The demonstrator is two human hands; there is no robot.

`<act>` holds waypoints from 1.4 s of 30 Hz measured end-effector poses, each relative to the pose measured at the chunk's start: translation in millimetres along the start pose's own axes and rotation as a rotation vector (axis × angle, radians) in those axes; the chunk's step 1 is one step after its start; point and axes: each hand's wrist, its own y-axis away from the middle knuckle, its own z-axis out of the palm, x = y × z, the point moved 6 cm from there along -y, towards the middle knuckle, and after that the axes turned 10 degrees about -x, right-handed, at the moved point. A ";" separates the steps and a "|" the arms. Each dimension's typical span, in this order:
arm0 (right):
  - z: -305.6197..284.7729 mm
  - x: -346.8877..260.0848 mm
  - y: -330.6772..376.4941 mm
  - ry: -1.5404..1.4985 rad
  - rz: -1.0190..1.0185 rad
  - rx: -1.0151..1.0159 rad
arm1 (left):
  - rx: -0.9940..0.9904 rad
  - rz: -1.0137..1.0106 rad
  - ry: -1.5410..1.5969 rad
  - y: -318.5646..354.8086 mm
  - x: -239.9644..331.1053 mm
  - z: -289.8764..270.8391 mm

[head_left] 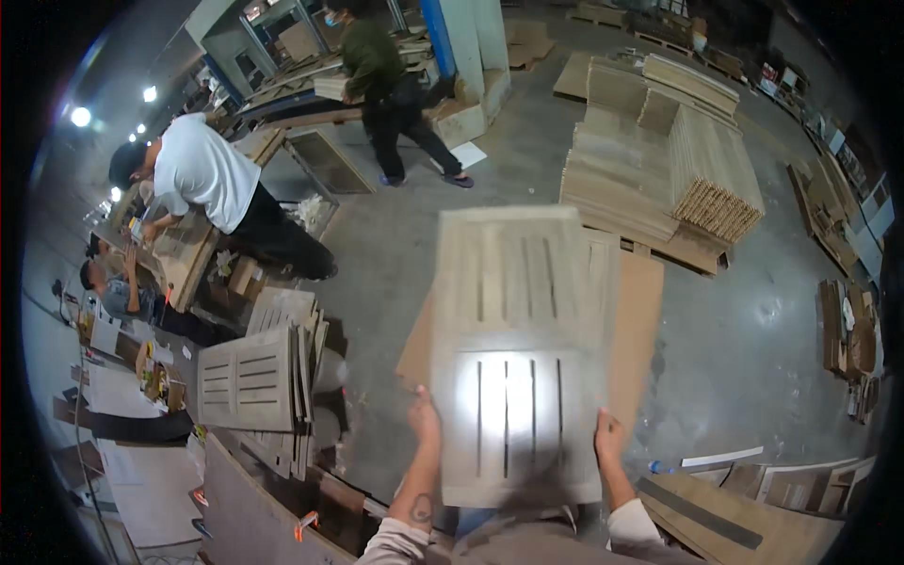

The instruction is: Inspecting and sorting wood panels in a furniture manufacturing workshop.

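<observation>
A pale wooden slatted panel, with two framed sections of long dark slots, is held upright or tilted in front of me. My left hand grips its left edge, thumb raised. My right hand is closed on the opposite edge. The fingers behind the panel are hidden. Bright light glares off its lower section. Beyond it, a brown cardboard sheet shows on both sides, and part of another pale panel peeks out along the right.
Similar slatted panels lean in a stack at left. Pale boards are piled on a pallet at far right. One person bends over a workbench; another walks behind. Wooden boards lie at near right.
</observation>
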 end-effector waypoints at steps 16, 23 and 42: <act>1.0 74.2 -97.8 -0.045 0.133 0.161 | -0.346 0.160 -0.249 -109.0 -21.0 181.5; 33.5 148.8 -123.7 -0.064 0.068 0.040 | -0.531 -0.264 -0.644 -84.6 -106.4 149.9; 62.7 206.6 -144.1 -0.257 0.144 -0.238 | -1.078 0.124 -0.545 -48.1 -174.4 155.2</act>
